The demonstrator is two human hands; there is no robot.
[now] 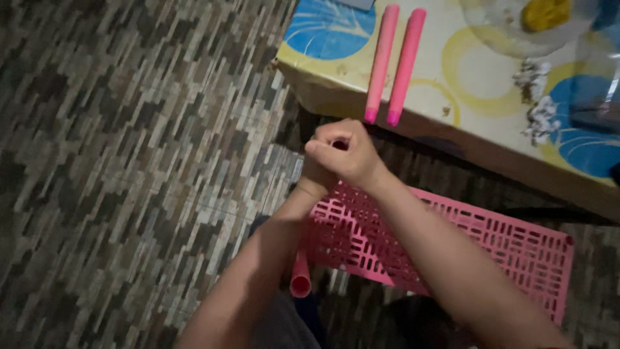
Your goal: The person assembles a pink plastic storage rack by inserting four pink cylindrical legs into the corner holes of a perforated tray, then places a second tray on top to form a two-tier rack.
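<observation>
Right hand (pixel 345 155) clenched over left hand (pixel 316 184), bracing pink tube (pixel 300 276) at pink shelf panel (pixel 452 245); left grip hidden, can't tell. Two spare tubes (pixel 394 61) parked on far table (pixel 478 97).

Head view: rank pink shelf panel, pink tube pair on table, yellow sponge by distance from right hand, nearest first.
From the right hand:
1. Tube pair, just above, on the table edge; shelf panel, just below. Too close to call.
2. Yellow sponge, far upper right, on the table.

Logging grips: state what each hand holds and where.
Right hand is fisted over something reddish, too hidden to name. Left hand is mostly hidden behind it; its hold cannot be told.
</observation>
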